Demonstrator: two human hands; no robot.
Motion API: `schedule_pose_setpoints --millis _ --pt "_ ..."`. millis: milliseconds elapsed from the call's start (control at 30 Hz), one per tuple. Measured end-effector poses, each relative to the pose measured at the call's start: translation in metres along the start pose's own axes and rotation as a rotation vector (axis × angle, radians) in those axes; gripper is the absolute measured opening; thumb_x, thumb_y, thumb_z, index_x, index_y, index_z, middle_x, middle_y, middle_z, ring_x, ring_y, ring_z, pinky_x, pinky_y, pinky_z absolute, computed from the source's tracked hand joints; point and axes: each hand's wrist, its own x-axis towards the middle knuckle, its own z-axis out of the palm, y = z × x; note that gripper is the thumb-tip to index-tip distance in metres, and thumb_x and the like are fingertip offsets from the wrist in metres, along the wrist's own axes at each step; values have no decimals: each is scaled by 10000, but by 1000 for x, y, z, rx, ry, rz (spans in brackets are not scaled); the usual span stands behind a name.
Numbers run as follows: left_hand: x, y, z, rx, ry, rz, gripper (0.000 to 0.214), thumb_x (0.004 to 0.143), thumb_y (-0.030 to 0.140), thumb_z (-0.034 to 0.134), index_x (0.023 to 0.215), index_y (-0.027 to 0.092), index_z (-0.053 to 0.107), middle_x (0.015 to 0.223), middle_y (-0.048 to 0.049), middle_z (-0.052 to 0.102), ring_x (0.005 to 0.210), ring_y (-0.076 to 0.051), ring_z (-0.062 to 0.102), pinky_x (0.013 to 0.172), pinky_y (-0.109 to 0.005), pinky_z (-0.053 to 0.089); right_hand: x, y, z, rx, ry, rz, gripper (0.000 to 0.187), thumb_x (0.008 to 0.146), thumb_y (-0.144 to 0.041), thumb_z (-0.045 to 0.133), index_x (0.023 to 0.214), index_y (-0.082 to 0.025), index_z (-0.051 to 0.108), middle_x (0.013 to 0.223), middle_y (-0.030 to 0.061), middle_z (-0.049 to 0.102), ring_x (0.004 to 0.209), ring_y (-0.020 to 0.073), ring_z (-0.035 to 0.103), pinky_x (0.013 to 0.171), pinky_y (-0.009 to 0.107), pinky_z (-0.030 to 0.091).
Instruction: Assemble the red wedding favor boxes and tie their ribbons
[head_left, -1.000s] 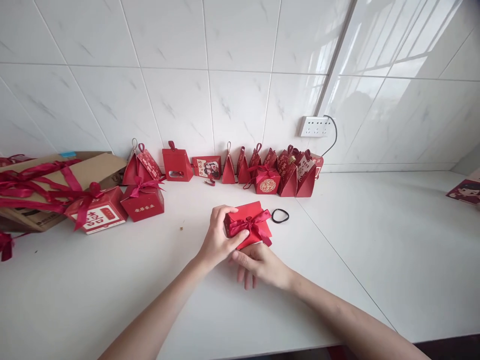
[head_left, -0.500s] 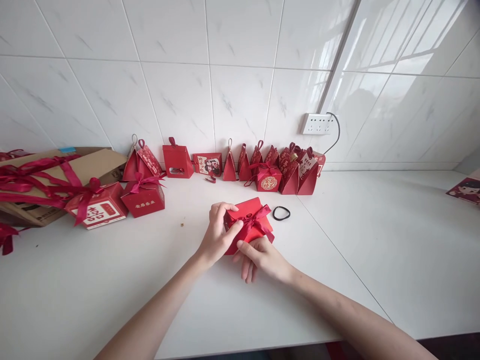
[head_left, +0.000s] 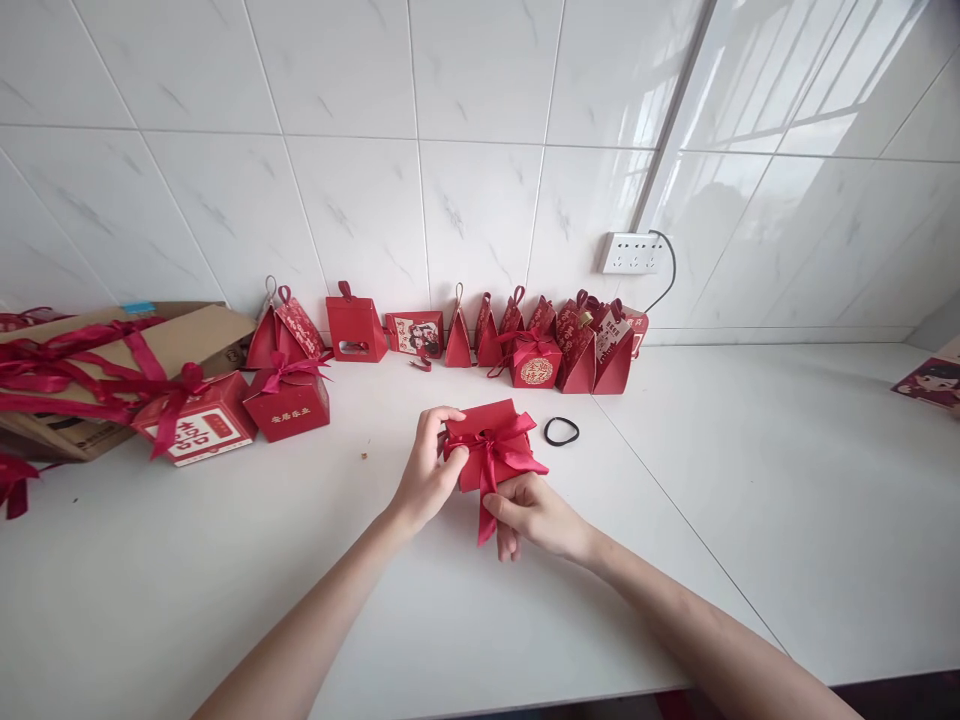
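Note:
A small red gift box [head_left: 491, 425] tied with a red satin ribbon [head_left: 495, 460] rests on the white counter [head_left: 187, 560] in the middle of the view. My left hand [head_left: 426, 478] grips the box's left side, fingers curled over its top edge. My right hand [head_left: 531, 512] sits just below the box and pinches a ribbon tail, which hangs down between the two hands.
A black hair tie [head_left: 561, 431] lies just right of the box. Several red gift boxes [head_left: 525, 345] line the tiled wall. Two ribboned boxes [head_left: 289, 398] and a cardboard box [head_left: 112, 370] draped in ribbons stand at left. A wall socket [head_left: 628, 253] and a printed box [head_left: 934, 380] are at right.
The box has been tipped up more toward me, and my right hand has come from under it to pinch a ribbon tail, now pulled downward.

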Motion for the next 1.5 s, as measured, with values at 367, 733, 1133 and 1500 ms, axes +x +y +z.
schedule_pose_setpoints --millis 367,733,1133,1500 --pt "-1 6 1 204 -69 186 133 756 253 636 875 226 582 1050 -47 482 1082 -208 534 923 -335 486 -5 1 2 -172 -126 27 189 841 -264 530 685 -157 531 673 0 556 543 91 538 428 186 491" --pt "-4 12 4 271 -62 184 33 779 192 619 770 219 635 1085 -52 510 1156 -213 529 878 -287 520 -4 2 7 -222 -173 105 232 910 -330 492 763 -154 528 576 -31 548 443 72 539 416 161 446" --pt "-3 11 4 274 -59 162 34 776 196 634 765 224 650 1087 -45 513 1134 -207 545 956 -314 489 -12 -11 -5 -244 -374 163 328 844 -458 592 829 -138 663 597 -32 533 474 69 555 384 140 452" --pt "-3 12 2 233 -85 130 19 772 209 640 761 224 645 1102 -50 505 1124 -216 549 974 -343 476 -25 -25 -70 -318 -205 332 625 740 -737 539 890 -134 601 687 33 639 487 122 626 348 162 446"
